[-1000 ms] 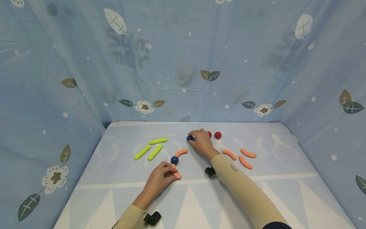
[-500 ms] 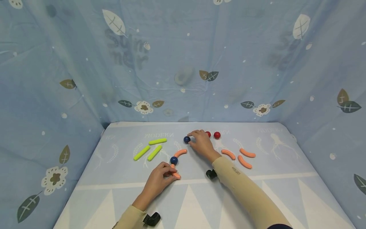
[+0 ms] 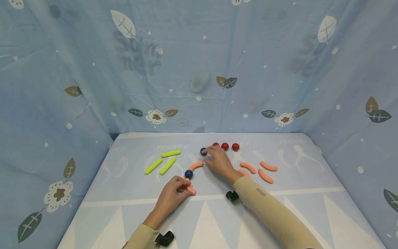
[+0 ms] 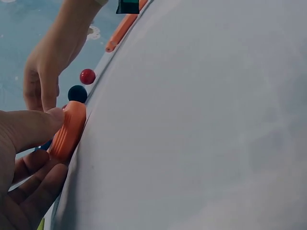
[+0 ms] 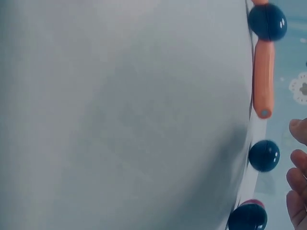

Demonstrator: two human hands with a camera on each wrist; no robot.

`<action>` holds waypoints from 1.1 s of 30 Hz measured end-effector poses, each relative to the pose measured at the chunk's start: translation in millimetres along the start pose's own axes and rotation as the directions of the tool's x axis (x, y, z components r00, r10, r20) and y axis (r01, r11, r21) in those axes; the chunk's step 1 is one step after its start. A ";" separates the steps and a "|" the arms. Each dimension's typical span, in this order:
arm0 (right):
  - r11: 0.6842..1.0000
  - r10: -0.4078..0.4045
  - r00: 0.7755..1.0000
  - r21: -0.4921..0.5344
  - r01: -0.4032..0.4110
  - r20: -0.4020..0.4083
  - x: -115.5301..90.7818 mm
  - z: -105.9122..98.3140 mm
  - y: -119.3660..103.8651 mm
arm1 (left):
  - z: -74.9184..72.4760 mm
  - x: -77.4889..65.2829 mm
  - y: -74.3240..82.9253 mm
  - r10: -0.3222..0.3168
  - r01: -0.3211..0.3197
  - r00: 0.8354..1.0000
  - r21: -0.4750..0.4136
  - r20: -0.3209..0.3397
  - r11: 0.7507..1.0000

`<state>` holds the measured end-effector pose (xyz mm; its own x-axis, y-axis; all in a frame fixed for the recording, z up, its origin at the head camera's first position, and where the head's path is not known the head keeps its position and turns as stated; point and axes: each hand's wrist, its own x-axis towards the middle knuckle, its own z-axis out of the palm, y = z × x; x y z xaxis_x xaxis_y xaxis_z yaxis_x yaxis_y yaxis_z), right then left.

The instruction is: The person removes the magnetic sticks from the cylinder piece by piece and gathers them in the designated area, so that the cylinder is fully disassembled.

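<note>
My left hand [image 3: 172, 194] pinches a curved orange stick [image 3: 191, 190] low on the table; in the left wrist view the thumb lies on the orange stick [image 4: 69, 129] and fingers sit below it. The stick's far end meets a blue ball [image 3: 188, 174], and another curved orange stick [image 3: 196, 166] extends beyond. My right hand [image 3: 220, 160] has its fingers loosely bent beside a second blue ball [image 3: 203, 151]; I cannot tell whether the index finger touches it. In the right wrist view the fingers [image 5: 298, 177] stand apart from a blue ball [image 5: 264, 155], holding nothing.
Red balls [image 3: 235, 147] stand in a row behind the right hand, one partly hidden. Several curved orange sticks [image 3: 265, 176] lie to the right, one partly covered by the right wrist. Straight green sticks [image 3: 168, 166] lie left. A patterned curtain [image 3: 199, 69] rises behind the table.
The second blue ball has shifted slightly left, and the right fingers have loosened from it. The right hand has moved a little, uncovering another red ball and orange stick. The left hand stays put.
</note>
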<state>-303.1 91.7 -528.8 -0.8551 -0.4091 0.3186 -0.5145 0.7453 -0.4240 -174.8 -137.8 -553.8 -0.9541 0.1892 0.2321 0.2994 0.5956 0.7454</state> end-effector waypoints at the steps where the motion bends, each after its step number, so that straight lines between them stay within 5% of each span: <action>1: 1.000 -0.008 1.000 0.010 0.008 -0.003 -1.7 0.1 -1.1 | 0.1 0.4 -0.4 0.005 -0.005 1.000 -0.004 -0.011 1.000; 8: 0.998 -0.032 0.999 0.060 0.030 0.030 -9.6 5.1 -8.2 | 0.4 4.8 0.7 0.040 -0.040 0.993 0.006 -0.109 0.999; 19: 0.986 -0.123 0.975 0.134 0.099 0.185 -10.3 16.5 -18.9 | 3.1 11.8 -0.8 -0.015 0.023 0.987 0.044 -0.161 0.999; 33: 0.996 -0.094 0.985 0.015 0.093 0.147 -12.9 20.1 -23.5 | 1.5 17.9 -1.2 -0.047 0.062 0.983 0.081 -0.177 0.995</action>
<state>-281.2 68.8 -540.0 -0.8029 -0.5503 0.2292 -0.5927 0.6960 -0.4053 -192.2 -134.0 -551.5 -0.9525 0.0195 0.3040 0.2388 0.6673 0.7054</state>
